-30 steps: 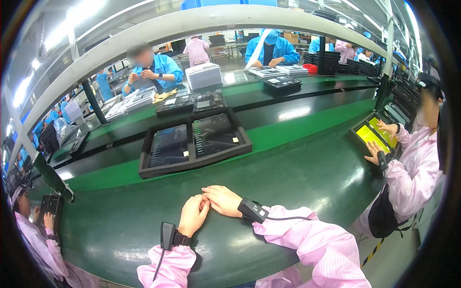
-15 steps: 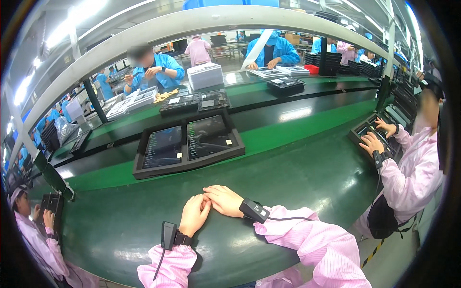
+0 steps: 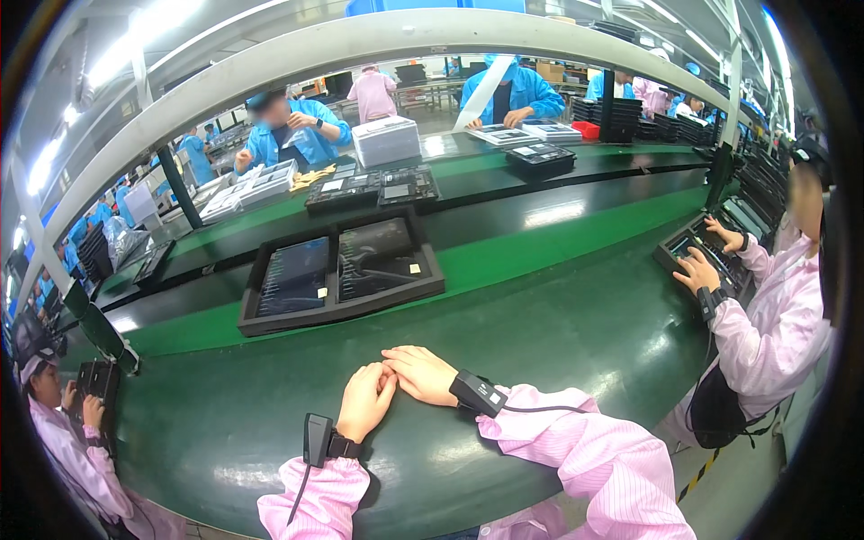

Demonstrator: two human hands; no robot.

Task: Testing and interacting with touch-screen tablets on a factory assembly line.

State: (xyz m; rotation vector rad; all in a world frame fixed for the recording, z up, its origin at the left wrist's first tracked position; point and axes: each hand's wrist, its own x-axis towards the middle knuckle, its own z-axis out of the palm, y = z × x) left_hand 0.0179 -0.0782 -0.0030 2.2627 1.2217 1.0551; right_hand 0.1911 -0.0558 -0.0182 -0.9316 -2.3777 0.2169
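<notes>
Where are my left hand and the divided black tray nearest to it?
Left hand (image 3: pixel 363 400): head view, back of the hand.
Divided black tray (image 3: pixel 360 308): head view, rim on your side.

The left hand (image 3: pixel 363 400) is loosely curled, its thumb (image 3: pixel 386 392) lying toward the right hand (image 3: pixel 421 373), which is held flatter with its back up and its fingers (image 3: pixel 399 358) reaching across to touch the left one. Below the hands, the pink-sleeved left forearm (image 3: pixel 315 495) rises steeply, leaning a little to the right. To the right of the hands and lower down, the right forearm (image 3: pixel 535 421), also pink-sleeved, slants inward, so that the two arms draw together where the fingers meet.
</notes>
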